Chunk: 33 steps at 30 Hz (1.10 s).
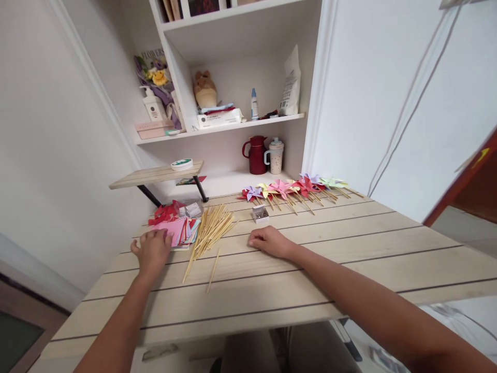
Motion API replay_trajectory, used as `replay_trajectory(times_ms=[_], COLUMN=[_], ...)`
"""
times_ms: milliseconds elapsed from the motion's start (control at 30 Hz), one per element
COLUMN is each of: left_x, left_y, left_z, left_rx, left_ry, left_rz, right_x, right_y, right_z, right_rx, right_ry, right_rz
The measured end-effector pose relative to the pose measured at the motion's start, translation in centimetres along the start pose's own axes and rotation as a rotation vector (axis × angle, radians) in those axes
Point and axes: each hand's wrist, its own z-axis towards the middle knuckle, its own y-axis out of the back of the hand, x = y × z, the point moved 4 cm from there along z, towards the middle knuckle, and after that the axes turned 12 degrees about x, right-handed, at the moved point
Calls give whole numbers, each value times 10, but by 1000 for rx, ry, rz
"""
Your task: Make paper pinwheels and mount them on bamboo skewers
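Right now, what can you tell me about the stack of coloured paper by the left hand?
The stack of coloured paper lies on the wooden tabletop, loosely fanned rather than squared up. Pink sheets show on top, with red, white and pale blue edges towards the right. The left hand overlaps its left side; whether it grips a sheet is unclear. Sticks lie close along its right; contact there can't be told.
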Motion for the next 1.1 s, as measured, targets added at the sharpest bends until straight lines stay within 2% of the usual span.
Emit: replay_trajectory(times_ms=[300,500,733,933,1100], left_x=[-15,-22,-5,-3,2], left_y=[3,-1,-14,-10,-13], left_z=[-16,-10,7,0,1], left_rx=[-26,157,151,96,126], left_ry=[-148,-207,-145,-105,-128], left_rz=[80,58,-204,-243,-488], right_x=[1,3,2,1,1], right_y=[-1,0,-1,0,0], right_z=[0,0,0,0,-1], right_rx=[33,48,42,50,55], right_ry=[-24,-42,-33,-18,-12], right_rz=[-30,-37,-30,-16,-15])
